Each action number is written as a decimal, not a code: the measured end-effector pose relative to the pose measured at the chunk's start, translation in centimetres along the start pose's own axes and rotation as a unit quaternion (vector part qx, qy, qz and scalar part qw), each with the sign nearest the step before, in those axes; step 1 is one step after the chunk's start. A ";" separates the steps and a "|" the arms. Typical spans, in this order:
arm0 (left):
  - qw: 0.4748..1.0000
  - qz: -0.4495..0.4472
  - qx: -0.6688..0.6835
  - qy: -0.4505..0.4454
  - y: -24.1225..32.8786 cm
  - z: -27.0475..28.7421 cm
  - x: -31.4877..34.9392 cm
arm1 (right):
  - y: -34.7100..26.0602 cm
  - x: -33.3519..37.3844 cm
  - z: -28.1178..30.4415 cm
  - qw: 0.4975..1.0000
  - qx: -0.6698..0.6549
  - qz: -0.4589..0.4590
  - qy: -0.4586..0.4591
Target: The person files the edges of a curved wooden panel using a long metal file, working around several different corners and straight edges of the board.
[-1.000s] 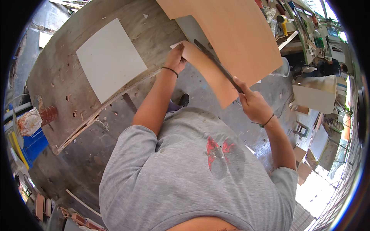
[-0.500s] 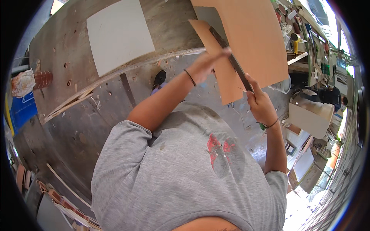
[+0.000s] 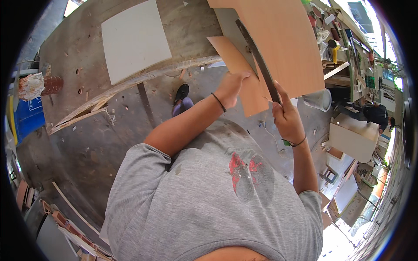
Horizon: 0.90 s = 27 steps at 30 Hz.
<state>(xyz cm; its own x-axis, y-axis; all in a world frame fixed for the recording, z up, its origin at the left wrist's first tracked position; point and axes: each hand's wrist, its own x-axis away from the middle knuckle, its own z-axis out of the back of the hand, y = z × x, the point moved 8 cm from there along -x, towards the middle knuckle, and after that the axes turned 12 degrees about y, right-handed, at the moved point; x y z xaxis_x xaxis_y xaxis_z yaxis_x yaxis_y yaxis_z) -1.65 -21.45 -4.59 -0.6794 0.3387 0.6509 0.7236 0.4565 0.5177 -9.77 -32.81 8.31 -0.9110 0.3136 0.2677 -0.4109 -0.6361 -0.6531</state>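
Worktable (image 3: 93,93), one, wooden, stained, its near edge splintered at the near left corner. Panel (image 3: 289,48), large, orange-tan, covering the right part of the surface and jutting past the near edge. Strip (image 3: 244,67), narrow, same orange-tan, beside the panel's left edge; far end over the surface, near end out beyond the near edge. Left hand (image 3: 231,89): closed on the strip's left edge, thumb above, other fingers partly hidden. Right hand (image 3: 289,119): wrapped round a long dark tool (image 3: 257,56), index finger laid along it, a green handle end showing by the wrist; the tool slants up along the panel's left edge, between panel and strip. White board (image 3: 136,42), flat, left of the strip, by the near edge. Reddish-brown cylinder (image 3: 53,85), at the surface's left edge. Pale bucket (image 3: 320,100), on the floor, right of the panel's near corner.
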 end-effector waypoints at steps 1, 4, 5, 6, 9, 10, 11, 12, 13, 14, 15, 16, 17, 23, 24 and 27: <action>1.000 0.014 -0.008 0.010 0.0 0.0 0.0 | 0.4 0.2 0.0 1.000 -0.007 0.002 0.002; 0.999 0.034 -0.015 0.024 -0.2 0.2 0.0 | 1.5 0.7 0.0 0.999 -0.037 0.012 0.010; 0.999 0.044 -0.009 0.024 -0.4 0.2 -0.1 | 2.0 0.8 0.0 0.998 -0.044 0.027 0.022; 0.999 0.041 -0.016 0.025 -0.4 0.3 -0.2 | 2.2 0.9 0.2 0.997 -0.050 0.042 0.033; 0.999 0.034 0.031 -0.020 -0.1 0.2 -0.3 | 3.0 1.2 0.0 0.998 -0.056 0.010 0.020; 0.999 0.028 0.025 -0.034 -0.1 0.0 -0.2 | 3.3 1.2 0.0 0.998 -0.061 0.010 0.022; 0.998 0.023 0.019 -0.047 0.0 -0.1 -0.1 | 3.5 1.2 -0.1 0.996 -0.085 0.018 0.031; 0.999 0.022 0.013 -0.047 0.0 0.2 -0.2 | 3.5 1.2 0.0 0.993 -0.110 0.025 0.039; 0.996 0.004 -0.001 -0.088 0.3 -0.1 0.0 | 3.7 1.3 0.0 0.992 -0.113 0.025 0.042; 0.991 -0.013 -0.015 -0.129 0.6 -0.4 0.3 | 3.7 1.3 0.1 0.992 -0.114 0.031 0.048; 0.991 -0.012 -0.020 -0.131 0.7 -0.2 0.4 | 3.7 1.3 0.2 0.991 -0.115 0.038 0.054; 0.983 -0.054 -0.070 -0.158 1.3 -0.4 1.3 | 3.8 1.4 0.2 0.991 -0.120 0.035 0.057; 0.970 -0.096 -0.120 -0.187 1.7 -0.9 2.0 | 3.7 1.5 0.4 0.990 -0.121 0.033 0.070; 0.981 -0.092 -0.100 -0.137 0.9 -1.1 3.5 | 3.3 1.4 0.6 0.980 -0.108 0.060 0.154; 0.981 -0.088 -0.103 -0.139 1.1 -1.5 4.1 | 3.2 1.5 0.6 0.976 -0.108 0.075 0.171; 0.995 0.048 -0.029 -0.080 -0.1 -0.8 4.6 | 2.7 1.3 0.7 0.973 -0.112 0.077 0.186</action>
<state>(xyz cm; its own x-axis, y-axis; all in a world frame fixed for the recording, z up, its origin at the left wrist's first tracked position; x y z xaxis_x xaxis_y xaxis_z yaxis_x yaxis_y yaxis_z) -4.76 -20.61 -1.15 -0.6134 0.5073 0.6053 0.7893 0.3689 0.4908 -12.13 -34.66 7.41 -0.8686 0.4869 -0.0923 -0.2155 -0.5388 -0.8144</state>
